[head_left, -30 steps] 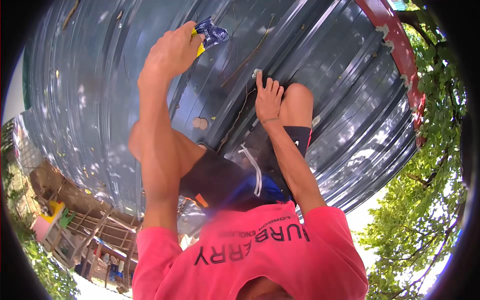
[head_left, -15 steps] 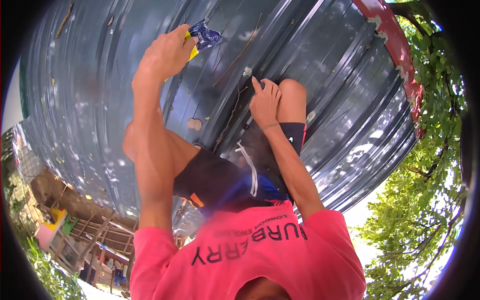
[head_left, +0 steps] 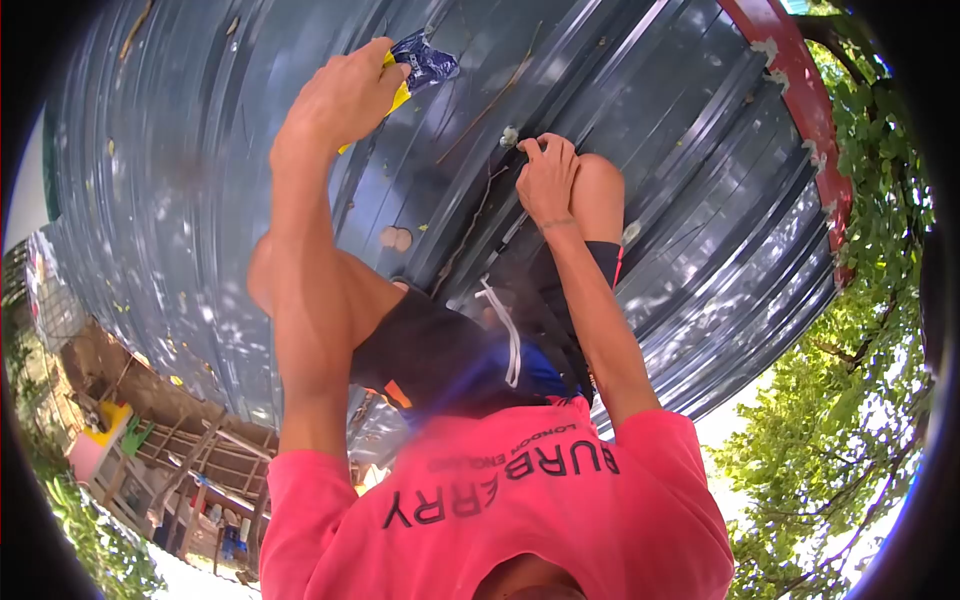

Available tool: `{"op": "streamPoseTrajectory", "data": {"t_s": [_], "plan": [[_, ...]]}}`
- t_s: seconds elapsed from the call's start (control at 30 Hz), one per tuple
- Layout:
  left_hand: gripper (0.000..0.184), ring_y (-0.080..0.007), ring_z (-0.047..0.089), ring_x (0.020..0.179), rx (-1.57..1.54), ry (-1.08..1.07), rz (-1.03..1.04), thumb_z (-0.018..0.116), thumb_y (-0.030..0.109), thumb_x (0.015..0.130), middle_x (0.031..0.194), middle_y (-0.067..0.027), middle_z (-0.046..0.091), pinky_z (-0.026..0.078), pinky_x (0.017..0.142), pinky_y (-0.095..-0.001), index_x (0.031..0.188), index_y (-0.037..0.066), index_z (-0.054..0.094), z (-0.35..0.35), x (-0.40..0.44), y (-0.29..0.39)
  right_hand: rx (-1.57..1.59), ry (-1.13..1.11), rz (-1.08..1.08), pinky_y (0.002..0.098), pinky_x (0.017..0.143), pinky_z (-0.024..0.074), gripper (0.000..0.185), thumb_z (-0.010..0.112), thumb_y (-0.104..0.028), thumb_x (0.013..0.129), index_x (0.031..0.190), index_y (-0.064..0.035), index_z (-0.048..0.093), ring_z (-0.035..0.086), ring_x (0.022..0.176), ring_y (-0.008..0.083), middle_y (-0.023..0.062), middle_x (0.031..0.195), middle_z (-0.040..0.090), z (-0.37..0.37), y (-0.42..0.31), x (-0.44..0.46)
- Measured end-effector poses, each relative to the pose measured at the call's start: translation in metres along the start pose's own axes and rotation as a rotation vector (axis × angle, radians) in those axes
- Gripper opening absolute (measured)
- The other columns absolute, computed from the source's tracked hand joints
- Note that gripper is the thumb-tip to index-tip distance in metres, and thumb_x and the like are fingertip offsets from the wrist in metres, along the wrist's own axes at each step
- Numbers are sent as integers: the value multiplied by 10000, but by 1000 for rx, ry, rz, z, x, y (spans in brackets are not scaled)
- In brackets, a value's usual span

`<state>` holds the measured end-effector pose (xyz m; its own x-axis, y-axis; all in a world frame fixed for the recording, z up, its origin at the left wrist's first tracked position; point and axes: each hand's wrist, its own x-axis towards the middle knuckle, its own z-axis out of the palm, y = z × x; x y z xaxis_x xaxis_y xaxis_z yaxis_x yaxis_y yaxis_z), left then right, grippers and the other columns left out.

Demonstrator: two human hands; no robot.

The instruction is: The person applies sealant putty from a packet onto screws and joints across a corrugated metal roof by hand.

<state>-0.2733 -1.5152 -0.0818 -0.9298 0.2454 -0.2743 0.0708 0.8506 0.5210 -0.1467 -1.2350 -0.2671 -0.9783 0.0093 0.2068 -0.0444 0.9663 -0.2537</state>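
My left hand (head_left: pixel 340 100) is closed on a crumpled blue and yellow packet (head_left: pixel 428 62), whose blue part sticks out to the right of the fingers. Below the hand lies the dark ribbed metal sheet (head_left: pixel 225 190). Beside my right knee is my right hand (head_left: pixel 548 178), its fingers bent, with the index finger a little apart from the others and nothing visible held. Just left of that fingertip, a small whitish lump (head_left: pixel 509 136) sits on a rib of the sheet.
A thin twig (head_left: pixel 470 232) lies between my legs, and another (head_left: pixel 495 98) lies farther up. Two pale round spots (head_left: pixel 396 238) show near my left leg. A red edge strip (head_left: pixel 800 100) borders the sheet at right, beside leafy branches (head_left: pixel 870 220). Wooden poles (head_left: pixel 190 455) stand lower left.
My right hand's index finger, stretched out onto the whitish lump a second ago, is now bent and beside it. My left hand keeps hold of the packet. The view has shifted slightly.
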Motion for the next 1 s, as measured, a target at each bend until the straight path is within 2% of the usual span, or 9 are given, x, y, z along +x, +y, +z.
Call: {"op": "streamPoseTrajectory", "data": {"t_s": [0.13, 0.23, 0.33, 0.43, 0.47, 0.6, 0.7, 0.87, 1.0], "plan": [[357, -473, 620, 839, 4, 25, 14, 527, 365, 1036, 873, -252, 672, 464, 753, -531, 1070, 12, 565, 1, -1, -4, -80, -18, -39, 473, 973, 386, 273, 652, -42, 788, 1040, -139, 693, 497, 1149, 334, 114, 1137, 574, 5, 4, 11], [359, -474, 622, 842, 6, 36, 12, 527, 365, 1035, 874, -255, 672, 465, 755, -532, 1069, 9, 563, 2, -1, -4, -180, -15, -67, 459, 935, 376, 172, 638, -74, 797, 967, -71, 666, 490, 1084, 333, 132, 1106, 560, 3, -4, 20], [362, -477, 627, 856, 11, 25, 5, 527, 365, 1035, 887, -261, 678, 467, 761, -537, 1068, 7, 563, 2, -1, -4, -351, -175, 53, 437, 929, 373, 344, 641, -117, 814, 1140, -8, 655, 489, 1070, 317, 133, 1152, 553, -1, -27, 23], [363, -480, 631, 875, 14, 18, 9, 526, 364, 1033, 904, -264, 683, 466, 768, -541, 1071, 6, 566, 2, 1, -6, -511, 3, 94, 429, 937, 369, 586, 647, -153, 828, 1367, 51, 540, 489, 1073, 305, 134, 1226, 532, 26, -38, 10], [363, -481, 633, 881, 15, 13, 13, 526, 363, 1033, 909, -265, 684, 466, 770, -542, 1073, 5, 568, 3, 1, -5, -401, -98, 176, 441, 970, 366, 720, 648, -131, 834, 1492, 50, 417, 485, 1102, 317, 156, 1327, 487, 28, -45, 4], [366, -481, 631, 888, 28, 6, -8, 525, 365, 1032, 912, -265, 685, 468, 772, -540, 1081, 5, 574, 2, 0, 2, -154, -72, 268, 486, 1029, 349, 660, 637, -39, 816, 1457, -4, 479, 451, 1203, 375, 196, 1415, 432, 22, -55, -22], [370, -480, 631, 885, 30, 0, -4, 524, 370, 1032, 916, -261, 686, 471, 772, -540, 1083, 8, 577, 3, 3, -2, -57, -13, 274, 517, 1049, 341, 635, 624, -16, 817, 1442, -37, 513, 433, 1240, 394, 206, 1421, 432, 20, -44, -39], [379, -474, 634, 869, 33, -20, 12, 520, 382, 1036, 909, -253, 685, 472, 768, -543, 1089, 12, 579, 2, 1, -2, -11, -55, 145, 545, 1069, 347, 668, 607, 17, 798, 1447, -130, 546, 411, 1270, 422, 225, 1446, 418, 6, -28, -20], [380, -475, 632, 863, 31, 6, 5, 518, 387, 1038, 894, -253, 680, 474, 767, -541, 1115, 21, 579, 3, -2, -4, -42, -35, 32, 536, 1070, 348, 659, 620, 15, 798, 1436, -136, 554, 405, 1286, 419, 231, 1476, 407, 6, -21, -9]]}}
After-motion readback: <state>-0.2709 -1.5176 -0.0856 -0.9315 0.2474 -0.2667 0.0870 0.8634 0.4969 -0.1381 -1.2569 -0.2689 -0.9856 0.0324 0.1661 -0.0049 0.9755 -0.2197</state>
